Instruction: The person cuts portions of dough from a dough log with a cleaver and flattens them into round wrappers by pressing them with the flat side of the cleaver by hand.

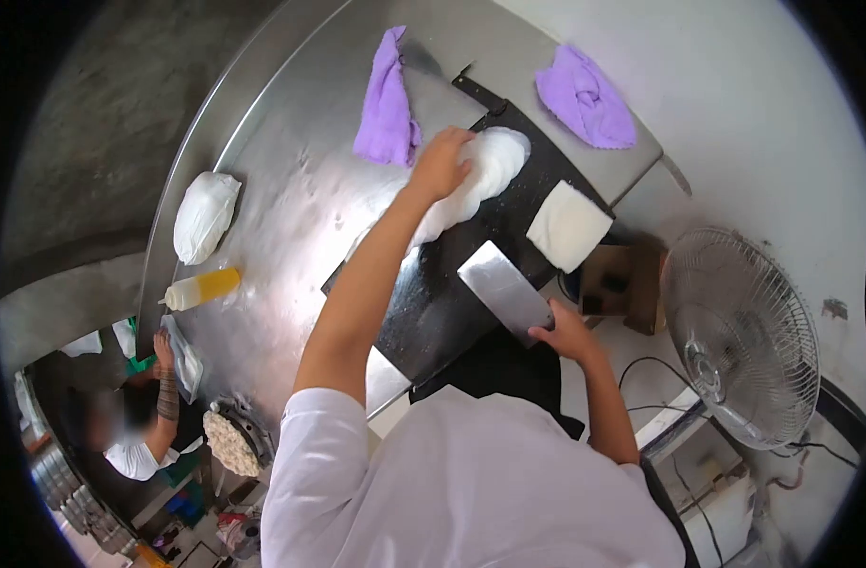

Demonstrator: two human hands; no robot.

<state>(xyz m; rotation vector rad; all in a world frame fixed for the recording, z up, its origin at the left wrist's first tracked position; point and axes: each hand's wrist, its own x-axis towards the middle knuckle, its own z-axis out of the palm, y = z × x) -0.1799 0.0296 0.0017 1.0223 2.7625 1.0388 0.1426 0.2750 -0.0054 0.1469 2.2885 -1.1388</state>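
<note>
My left hand point(442, 166) rests at the edge of a row of thin, round white dough sheets point(485, 175) that overlap on a black board point(518, 227). Its thumb and fingers are apart, touching the dough, and I see nothing gripped. In my right hand point(570, 336) is a wide-bladed cleaver point(499, 284), its flat shiny blade above the board's near side. My fingers are wrapped around its handle end, which they mostly hide. A folded white cloth point(570, 227) lies at the board's right edge. Part of the dough row is hidden behind my left forearm.
Purple cloths point(388, 104) lie on the metal table point(291, 123), another purple cloth point(589, 99) at the far right. A white wrapped bundle point(206, 218) and a yellow squeeze bottle point(206, 289) stand left. A fan point(745, 336) is right. Another person point(140, 426) works at lower left.
</note>
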